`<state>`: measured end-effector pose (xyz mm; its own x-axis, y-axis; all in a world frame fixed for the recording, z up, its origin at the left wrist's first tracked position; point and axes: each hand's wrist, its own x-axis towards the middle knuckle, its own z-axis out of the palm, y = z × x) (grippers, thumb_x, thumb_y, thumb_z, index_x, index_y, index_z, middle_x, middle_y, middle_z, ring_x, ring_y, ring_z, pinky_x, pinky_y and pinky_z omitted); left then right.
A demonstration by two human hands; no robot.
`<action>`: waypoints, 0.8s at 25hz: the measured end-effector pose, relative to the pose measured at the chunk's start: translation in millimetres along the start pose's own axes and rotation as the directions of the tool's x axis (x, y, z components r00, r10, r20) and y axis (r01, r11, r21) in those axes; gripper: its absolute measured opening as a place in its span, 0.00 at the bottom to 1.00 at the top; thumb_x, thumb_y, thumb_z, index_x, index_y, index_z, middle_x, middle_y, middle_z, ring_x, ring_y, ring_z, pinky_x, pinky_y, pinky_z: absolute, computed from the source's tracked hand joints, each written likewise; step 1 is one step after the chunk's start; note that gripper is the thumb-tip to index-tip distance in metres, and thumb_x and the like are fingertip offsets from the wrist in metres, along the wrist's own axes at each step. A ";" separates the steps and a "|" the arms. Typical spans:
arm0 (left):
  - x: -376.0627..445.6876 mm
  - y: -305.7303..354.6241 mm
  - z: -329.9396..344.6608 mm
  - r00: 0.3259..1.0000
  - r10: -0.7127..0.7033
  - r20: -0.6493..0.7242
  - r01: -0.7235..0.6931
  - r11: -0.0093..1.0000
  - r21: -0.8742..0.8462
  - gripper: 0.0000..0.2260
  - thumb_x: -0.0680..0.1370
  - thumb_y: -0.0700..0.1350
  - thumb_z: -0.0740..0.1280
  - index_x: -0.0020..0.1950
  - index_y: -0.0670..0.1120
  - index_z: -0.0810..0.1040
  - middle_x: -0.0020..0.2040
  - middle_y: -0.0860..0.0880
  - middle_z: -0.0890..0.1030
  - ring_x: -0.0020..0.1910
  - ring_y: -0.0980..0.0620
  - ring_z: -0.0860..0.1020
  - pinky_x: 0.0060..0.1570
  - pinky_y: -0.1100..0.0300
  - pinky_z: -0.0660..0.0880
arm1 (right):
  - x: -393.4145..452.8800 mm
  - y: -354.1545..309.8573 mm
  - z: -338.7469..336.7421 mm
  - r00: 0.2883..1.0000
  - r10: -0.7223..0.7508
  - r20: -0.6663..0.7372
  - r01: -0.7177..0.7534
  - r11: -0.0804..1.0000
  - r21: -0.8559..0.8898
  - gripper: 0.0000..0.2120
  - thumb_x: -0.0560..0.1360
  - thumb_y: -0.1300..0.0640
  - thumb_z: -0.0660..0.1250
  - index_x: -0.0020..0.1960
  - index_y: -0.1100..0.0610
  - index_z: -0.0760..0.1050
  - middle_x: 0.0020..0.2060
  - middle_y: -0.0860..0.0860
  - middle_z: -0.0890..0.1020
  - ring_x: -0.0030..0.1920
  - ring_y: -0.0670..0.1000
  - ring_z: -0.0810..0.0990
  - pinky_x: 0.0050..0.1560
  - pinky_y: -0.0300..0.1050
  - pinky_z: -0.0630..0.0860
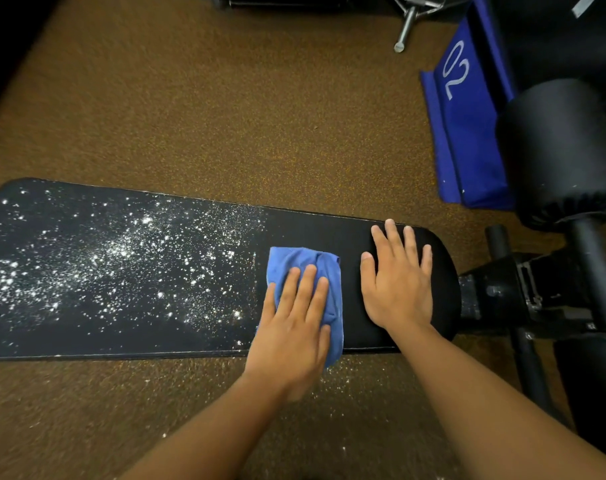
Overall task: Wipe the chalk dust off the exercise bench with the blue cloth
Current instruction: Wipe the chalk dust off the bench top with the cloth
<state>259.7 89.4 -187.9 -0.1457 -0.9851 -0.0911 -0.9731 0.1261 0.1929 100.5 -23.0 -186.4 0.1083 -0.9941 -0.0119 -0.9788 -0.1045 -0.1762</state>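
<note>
1. Nearest the camera, a bit of white chalk dust [332,379] is scattered on the brown floor [225,116], just off the surface's near edge.
2. Left hand [291,327] lies flat with straight fingers, pressing down on the blue cloth [308,271]. The cloth is bunched up and sits toward the right end of the surface [128,327], hanging slightly over the near edge.
3. Right hand [396,282] is flat too, fingers spread, palm resting right on the bare black pad at the rounded right end, holding nothing.
4. Left of the cloth, the pad is pretty heavily speckled with chalk all the way to the left end; the bit under and right of the cloth looks clean.
5. Beyond the far right corner: a black roller pad [564,150] and a blue mat [467,133] marked "02".
</note>
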 end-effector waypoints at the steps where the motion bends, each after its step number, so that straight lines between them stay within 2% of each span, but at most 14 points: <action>1: 12.0 -4.5 -3.2 1.000 0.014 0.013 -0.014 1.000 0.003 0.27 0.81 0.54 0.49 0.78 0.44 0.55 0.79 0.44 0.56 0.78 0.43 0.53 0.73 0.40 0.55 | -1.0 -0.1 0.1 1.000 -0.002 0.003 0.002 1.000 -0.003 0.28 0.79 0.43 0.44 0.77 0.50 0.56 0.77 0.49 0.56 0.77 0.53 0.48 0.75 0.59 0.45; 3: 47.4 -20.4 -11.0 0.999 0.030 0.037 -0.030 0.999 0.022 0.30 0.79 0.57 0.44 0.79 0.45 0.54 0.80 0.45 0.53 0.78 0.44 0.50 0.74 0.40 0.54 | -1.3 0.6 -0.4 1.000 -0.007 0.006 0.007 1.000 -0.008 0.28 0.80 0.43 0.44 0.77 0.50 0.56 0.77 0.49 0.56 0.77 0.53 0.49 0.75 0.59 0.45; 6: 88.8 -53.7 -21.0 0.996 -0.081 0.044 0.080 0.996 0.027 0.33 0.76 0.60 0.39 0.79 0.46 0.50 0.80 0.46 0.49 0.78 0.45 0.45 0.75 0.44 0.46 | 1.0 2.7 -1.0 1.000 -0.009 0.012 0.009 1.000 -0.009 0.25 0.81 0.45 0.47 0.77 0.50 0.57 0.77 0.49 0.56 0.77 0.52 0.49 0.75 0.59 0.46; 10: 40.9 -37.8 -11.2 0.981 -0.187 -0.043 0.187 0.982 -0.003 0.28 0.79 0.53 0.47 0.78 0.42 0.57 0.79 0.41 0.56 0.78 0.41 0.53 0.73 0.41 0.56 | 0.1 2.3 -2.0 1.000 0.001 0.007 -0.001 1.000 -0.010 0.25 0.81 0.45 0.47 0.76 0.50 0.57 0.77 0.49 0.57 0.77 0.52 0.49 0.75 0.58 0.46; 12: -1.5 -19.3 -4.9 0.991 -0.124 -0.054 0.124 0.992 -0.002 0.27 0.79 0.51 0.51 0.77 0.42 0.59 0.78 0.41 0.59 0.77 0.40 0.56 0.71 0.39 0.59 | -0.5 0.1 -1.9 1.000 0.005 0.001 -0.005 1.000 -0.024 0.26 0.80 0.44 0.46 0.76 0.50 0.57 0.77 0.50 0.57 0.77 0.53 0.49 0.75 0.59 0.46; 14: -12.1 -18.8 -5.4 0.999 -0.047 -0.003 0.047 0.999 0.009 0.27 0.80 0.52 0.52 0.77 0.42 0.59 0.77 0.42 0.60 0.77 0.41 0.56 0.70 0.38 0.60 | -1.5 -2.4 -1.6 1.000 0.009 -0.004 -0.009 0.999 -0.044 0.28 0.79 0.43 0.44 0.77 0.51 0.56 0.77 0.50 0.57 0.77 0.54 0.50 0.75 0.60 0.47; 17: 29.8 -29.5 -15.0 0.999 -0.019 0.043 0.017 0.999 0.031 0.28 0.81 0.56 0.44 0.79 0.45 0.50 0.80 0.44 0.51 0.78 0.44 0.47 0.74 0.40 0.51 | -1.6 -1.4 -1.4 1.000 0.004 0.008 -0.004 0.999 -0.054 0.29 0.79 0.42 0.43 0.77 0.51 0.56 0.77 0.50 0.56 0.77 0.54 0.49 0.75 0.60 0.47; 20: 82.4 -48.4 -21.6 0.983 -0.175 0.046 0.174 0.984 0.033 0.29 0.81 0.57 0.42 0.79 0.46 0.45 0.80 0.45 0.43 0.78 0.45 0.41 0.75 0.44 0.43 | -0.6 0.7 -1.9 1.000 0.001 0.010 -0.001 0.999 -0.041 0.27 0.79 0.43 0.44 0.77 0.49 0.56 0.77 0.49 0.56 0.77 0.52 0.49 0.75 0.59 0.47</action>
<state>298.7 -0.4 -183.7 0.0188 -0.9855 -0.1684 -0.9890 -0.0431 0.1418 99.5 -22.6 -184.6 0.1087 -0.9938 -0.0216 -0.9853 -0.1048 -0.1353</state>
